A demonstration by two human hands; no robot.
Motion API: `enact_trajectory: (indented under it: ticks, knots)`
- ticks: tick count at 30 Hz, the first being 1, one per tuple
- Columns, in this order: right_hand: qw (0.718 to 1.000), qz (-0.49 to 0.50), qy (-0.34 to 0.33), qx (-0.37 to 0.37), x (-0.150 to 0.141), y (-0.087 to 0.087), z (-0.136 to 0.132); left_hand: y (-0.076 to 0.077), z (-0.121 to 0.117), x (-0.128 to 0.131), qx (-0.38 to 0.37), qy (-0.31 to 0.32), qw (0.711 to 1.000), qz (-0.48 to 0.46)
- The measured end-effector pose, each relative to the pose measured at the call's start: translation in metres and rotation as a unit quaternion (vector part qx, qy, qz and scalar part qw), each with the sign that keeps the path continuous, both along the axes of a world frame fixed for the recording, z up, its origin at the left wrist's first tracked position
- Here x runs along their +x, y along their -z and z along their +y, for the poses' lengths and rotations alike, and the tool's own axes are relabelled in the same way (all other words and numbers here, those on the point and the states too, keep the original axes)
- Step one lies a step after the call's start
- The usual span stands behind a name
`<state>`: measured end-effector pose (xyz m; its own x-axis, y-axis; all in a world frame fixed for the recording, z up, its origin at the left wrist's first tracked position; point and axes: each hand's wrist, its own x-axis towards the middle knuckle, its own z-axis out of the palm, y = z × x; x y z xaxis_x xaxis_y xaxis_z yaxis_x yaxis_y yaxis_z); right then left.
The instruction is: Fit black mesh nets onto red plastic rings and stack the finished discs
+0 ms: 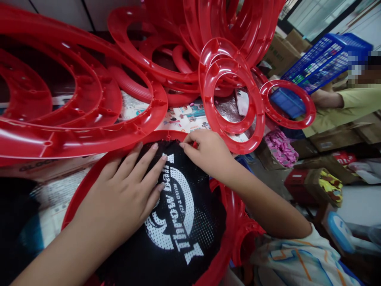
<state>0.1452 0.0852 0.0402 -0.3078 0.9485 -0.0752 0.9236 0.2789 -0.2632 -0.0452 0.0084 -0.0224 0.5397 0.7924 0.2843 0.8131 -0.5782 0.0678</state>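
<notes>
A black mesh net point(205, 190) with white "Throw Ball" lettering lies inside a large red plastic ring point(74, 194) in front of me. My left hand point(127, 186) rests flat on the net's left part, its fingers spread and pointing at the ring's far rim. At that rim my right hand point(206, 153) is closed, thumb and curled fingers pinching the net's edge beside the red plastic. What lies between those fingertips is partly hidden. The net's near edge runs out toward the bottom of the view.
Large red rings point(143, 123) are piled at the left and back. Smaller red rings point(258, 127) lean at the right of the pile. A co-worker's yellow sleeve point(357, 99) shows beside a blue basket point(327, 59). Boxes of pink pieces point(281, 147) and yellow pieces point(330, 184) stand below.
</notes>
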Motion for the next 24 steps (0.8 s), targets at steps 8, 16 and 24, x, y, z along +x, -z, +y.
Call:
enact_trajectory:
  ticks: [8,16,24]
  knots:
    - [0.985,-0.158,0.007,-0.065,-0.014,-0.006,-0.026,-0.003,0.0,-0.007,-0.034,-0.034,0.999,-0.025]
    - [0.987,-0.158,-0.038,-0.005,-0.007,0.015,-0.026,-0.018,-0.022,-0.002,-0.07,-0.035,0.997,-0.006]
    - [0.999,-0.014,-0.025,-0.014,-0.003,0.006,-0.016,-0.026,-0.008,0.008,-0.002,-0.094,0.996,0.008]
